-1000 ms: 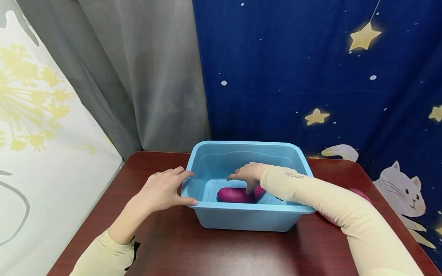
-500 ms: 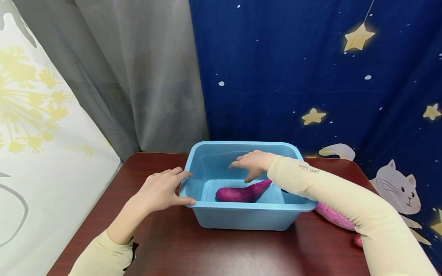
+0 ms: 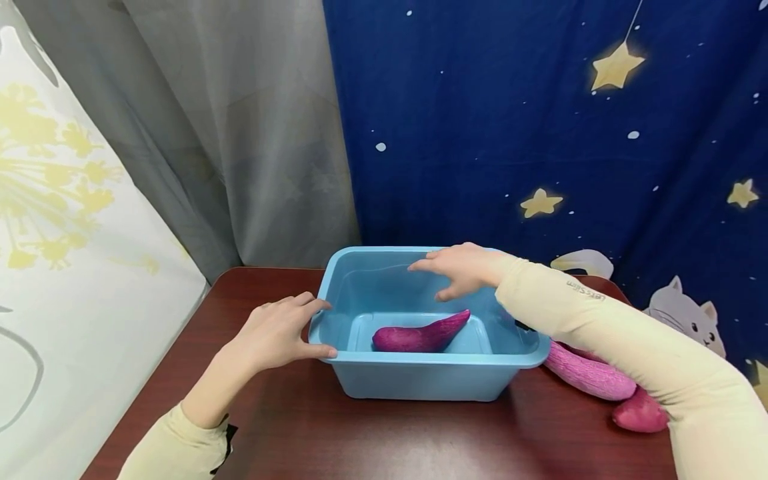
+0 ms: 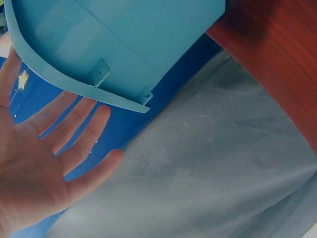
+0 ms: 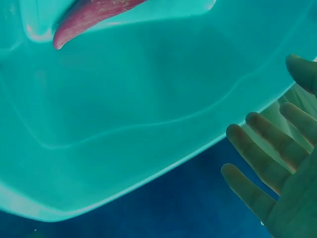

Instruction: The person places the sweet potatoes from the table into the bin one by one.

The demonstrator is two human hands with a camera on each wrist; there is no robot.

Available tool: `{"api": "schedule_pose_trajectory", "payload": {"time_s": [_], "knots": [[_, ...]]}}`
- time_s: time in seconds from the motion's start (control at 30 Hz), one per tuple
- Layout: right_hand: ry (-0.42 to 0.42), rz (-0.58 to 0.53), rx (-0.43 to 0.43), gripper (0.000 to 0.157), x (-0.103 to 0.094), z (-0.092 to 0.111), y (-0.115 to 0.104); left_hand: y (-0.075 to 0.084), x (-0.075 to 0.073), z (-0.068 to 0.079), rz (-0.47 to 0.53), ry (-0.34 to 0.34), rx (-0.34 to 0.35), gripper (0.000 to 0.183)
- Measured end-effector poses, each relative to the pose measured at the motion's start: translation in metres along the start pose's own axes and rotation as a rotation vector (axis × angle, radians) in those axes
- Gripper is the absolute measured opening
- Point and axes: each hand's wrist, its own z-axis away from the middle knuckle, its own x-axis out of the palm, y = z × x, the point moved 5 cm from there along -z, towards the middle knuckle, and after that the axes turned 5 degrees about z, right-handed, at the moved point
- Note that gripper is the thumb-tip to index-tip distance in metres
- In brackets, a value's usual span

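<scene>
A deep-purple sweet potato with one tapered end lies on the floor of a light blue plastic basin. My left hand rests on the basin's left end, thumb over the near corner and fingertips at the side rim. From the left wrist view, the left fingers are straight and spread just outside the rim. Above the basin, toward its far right, hovers my right hand, fingers extended and holding nothing. In the right wrist view the sweet potato's pointed tip shows below that hand.
Right of the basin, partly under my right sleeve, lie a long pinkish-purple sweet potato and a rounder red one. The dark red-brown table ends close behind the basin, before grey and starry blue curtains.
My right hand has let go of the purple sweet potato, leaving it in the basin, and has risen up and to the right. The left hand stays at the rim.
</scene>
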Motion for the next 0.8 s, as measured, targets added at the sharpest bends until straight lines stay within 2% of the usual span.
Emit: {"api": "schedule_pose_trajectory", "payload": {"time_s": [0.43,0.8], "knots": [[0.139,0.003,-0.019,0.057,-0.012,0.043,0.011,0.001,0.002,0.000,0.001,-0.002,-0.006,0.068],[0.177,0.015,0.038,0.056,-0.016,0.063,0.025,0.000,0.002,0.000,0.005,0.010,0.001,0.068]]}}
